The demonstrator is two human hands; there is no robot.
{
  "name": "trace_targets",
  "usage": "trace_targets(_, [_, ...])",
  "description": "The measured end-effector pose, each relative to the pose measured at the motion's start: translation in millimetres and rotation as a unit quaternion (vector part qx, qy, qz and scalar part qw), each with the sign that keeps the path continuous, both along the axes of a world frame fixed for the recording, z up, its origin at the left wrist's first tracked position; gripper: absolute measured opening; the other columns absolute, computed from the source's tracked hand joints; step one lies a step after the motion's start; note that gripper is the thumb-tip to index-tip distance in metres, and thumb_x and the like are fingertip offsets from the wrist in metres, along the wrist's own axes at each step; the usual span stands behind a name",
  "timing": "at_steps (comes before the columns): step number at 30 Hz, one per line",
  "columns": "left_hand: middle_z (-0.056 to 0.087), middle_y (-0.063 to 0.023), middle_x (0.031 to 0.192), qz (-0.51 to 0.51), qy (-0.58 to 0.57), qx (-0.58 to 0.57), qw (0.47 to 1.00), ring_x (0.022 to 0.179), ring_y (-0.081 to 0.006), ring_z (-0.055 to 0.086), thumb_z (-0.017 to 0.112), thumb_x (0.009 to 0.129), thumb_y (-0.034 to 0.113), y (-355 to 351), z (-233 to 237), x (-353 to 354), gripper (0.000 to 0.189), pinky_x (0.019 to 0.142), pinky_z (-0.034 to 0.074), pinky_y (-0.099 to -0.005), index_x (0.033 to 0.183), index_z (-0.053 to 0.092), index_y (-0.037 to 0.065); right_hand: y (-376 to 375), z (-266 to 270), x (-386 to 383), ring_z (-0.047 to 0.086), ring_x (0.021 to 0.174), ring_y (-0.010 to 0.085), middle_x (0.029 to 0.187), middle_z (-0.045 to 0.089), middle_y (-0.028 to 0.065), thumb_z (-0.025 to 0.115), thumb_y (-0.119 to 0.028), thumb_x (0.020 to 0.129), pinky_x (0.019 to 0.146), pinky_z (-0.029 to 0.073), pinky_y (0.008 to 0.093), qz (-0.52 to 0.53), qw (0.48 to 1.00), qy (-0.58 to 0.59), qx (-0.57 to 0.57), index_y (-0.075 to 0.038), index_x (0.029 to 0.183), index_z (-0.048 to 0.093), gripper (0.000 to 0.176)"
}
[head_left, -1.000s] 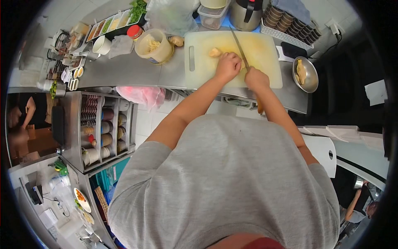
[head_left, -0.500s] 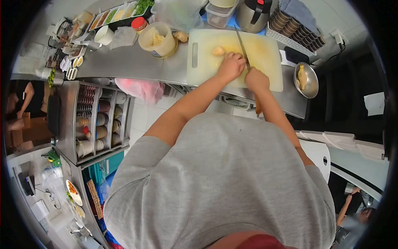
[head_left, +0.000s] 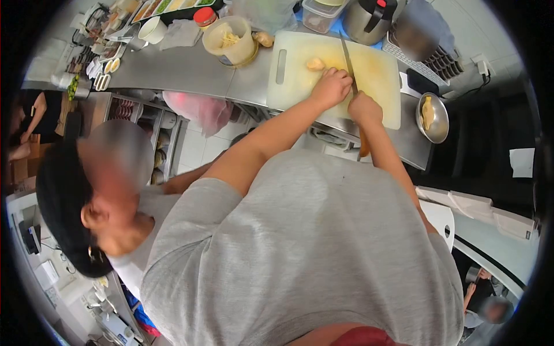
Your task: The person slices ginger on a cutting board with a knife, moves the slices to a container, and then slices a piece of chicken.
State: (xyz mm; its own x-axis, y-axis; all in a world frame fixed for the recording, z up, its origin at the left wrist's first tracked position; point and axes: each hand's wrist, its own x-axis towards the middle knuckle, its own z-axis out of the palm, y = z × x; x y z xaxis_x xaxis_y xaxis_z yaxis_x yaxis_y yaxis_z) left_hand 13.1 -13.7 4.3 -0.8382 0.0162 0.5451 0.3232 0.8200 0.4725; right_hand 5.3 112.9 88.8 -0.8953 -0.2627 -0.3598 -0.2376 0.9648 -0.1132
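My right hand (head_left: 365,108) is closed around the handle of a long kitchen knife (head_left: 349,60), whose blade points away from me over the pale cutting board (head_left: 378,86). My left hand (head_left: 333,86) rests on the board just left of the blade, fingers curled and pressed together; whatever lies under them is hidden. A peeled yellowish piece, which looks like ginger (head_left: 315,63), sits on the board beyond my left fingers. Left of the board stands a plastic tub (head_left: 234,55) with pale cut strips in it. A brownish knob of ginger (head_left: 264,38) lies between tub and board.
A steel bowl (head_left: 440,130) with yellowish pieces stands right of the board. Behind the board are a steel jug (head_left: 360,26), a plastic container (head_left: 318,18) and a white basket (head_left: 418,60). Another person in a black cap (head_left: 69,202) is close at my left.
Another person has come into view at my left side. The view has shifted slightly, while both my hands and the knife stay at nearly the same place on the board.
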Motion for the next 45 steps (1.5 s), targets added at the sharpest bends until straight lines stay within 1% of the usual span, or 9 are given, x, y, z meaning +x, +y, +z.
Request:
trace_targets(5, [0.058,-0.0077,0.087,-0.013,0.014,0.019,1.0,0.088,-0.0303,0.052,0.061,0.077,0.012,0.1,-3.2,-3.5,0.009,0.079,0.043,-0.0413,0.085,0.061,0.009,2.4,21.4,-9.2,0.064,0.1,0.0335,0.107,0.066,0.0183,0.045,-0.02,0.087,0.086,0.049,0.0414,0.029,0.999,-0.033,0.014,-0.005,0.106,0.063,0.031])
trace_targets(8, [0.058,-0.0078,0.087,-0.007,0.008,0.013,1.0,0.087,-0.0306,0.052,0.061,0.077,0.012,-1.1,0.7,-1.3,0.007,0.079,0.044,-0.0415,0.084,0.061,0.008,-3.2,-3.7,-1.9,0.064,0.099,0.0336,0.107,0.066,0.0182,0.045,-0.02,0.086,0.085,0.05,0.0414,-0.004,1.0,0.013,-0.007,-0.004,0.105,0.063,0.03])
trace_targets(12, [0.058,-0.0079,0.088,-0.009,0.026,0.022,0.999,0.087,-0.0307,0.053,0.061,0.077,0.012,-0.5,2.7,-4.4,0.007,0.079,0.044,-0.0416,0.082,0.061,0.008,-2.0,29.6,-7.3,0.064,0.099,0.0334,0.106,0.066,0.0192,0.045,-0.02,0.087,0.084,0.05,0.0415,0.023,0.998,-0.042,0.033,-0.004,0.105,0.063,0.03])
trace_targets(19, [0.058,-0.0073,0.088,0.007,0.05,0.027,0.998,0.086,-0.0303,0.053,0.062,0.076,0.012,-2.8,-0.1,0.2,0.01,0.08,0.044,-0.0409,0.085,0.062,0.008,0.0,-7.8,-9.2,0.064,0.096,0.0375,0.102,0.066,0.023,0.041,-0.024,0.089,0.085,0.049,0.0447,0.017,0.999,0.026,-0.025,-0.002,0.106,0.062,0.035])
trace_targets(27, [0.059,-0.0055,0.092,0.02,0.017,0.017,1.0,0.09,-0.0286,0.053,0.062,0.075,0.013,-1.7,0.0,6.0,0.011,0.083,0.044,-0.0392,0.086,0.064,0.01,-2.3,34.3,-11.5,0.064,0.101,0.0347,0.107,0.066,0.0207,0.045,-0.02,0.086,0.087,0.049,0.0422,0.032,0.995,-0.083,0.047,-0.004,0.106,0.064,0.033])
trace_targets(30, [0.059,-0.0058,0.092,0.02,0.011,0.009,1.0,0.09,-0.0288,0.052,0.063,0.075,0.012,-0.8,0.0,9.1,0.011,0.083,0.044,-0.0394,0.086,0.063,0.01,-6.6,1.1,0.3,0.064,0.101,0.0348,0.107,0.066,0.0213,0.045,-0.019,0.085,0.087,0.049,0.0419,0.004,1.0,0.019,-0.004,-0.003,0.105,0.066,0.032])
trace_targets(33, [0.058,-0.0061,0.091,0.018,0.009,-0.002,1.0,0.089,-0.029,0.052,0.063,0.075,0.012,-0.3,0.8,9.0,0.011,0.082,0.044,-0.0397,0.086,0.063,0.01,-1.2,5.0,-15.4,0.064,0.096,0.0389,0.097,0.066,0.0256,0.042,-0.023,0.088,0.086,0.049,0.0448,0.065,0.998,0.016,-0.006,0.0,0.098,0.066,0.035])
trace_targets(37, [0.058,-0.0063,0.09,0.021,0.011,-0.003,1.0,0.088,-0.0291,0.052,0.063,0.075,0.012,-3.4,-0.4,5.7,0.01,0.082,0.044,-0.04,0.085,0.063,0.01,-3.8,-3.0,-0.3,0.064,0.095,0.0401,0.099,0.065,0.0262,0.044,-0.024,0.086,0.086,0.048,0.0461,0.032,0.998,0.036,-0.034,0.001,0.095,0.068,0.035])
trace_targets(45, [0.058,-0.0068,0.09,0.016,0.008,0.013,1.0,0.089,-0.0294,0.053,0.062,0.076,0.011,0.6,-2.7,10.6,0.008,0.081,0.043,-0.0399,0.083,0.062,0.008,-2.9,6.7,2.7,0.064,0.099,0.0352,0.106,0.066,0.0205,0.045,-0.018,0.085,0.085,0.05,0.0419,0.033,0.999,-0.009,-0.01,-0.003,0.103,0.067,0.032])
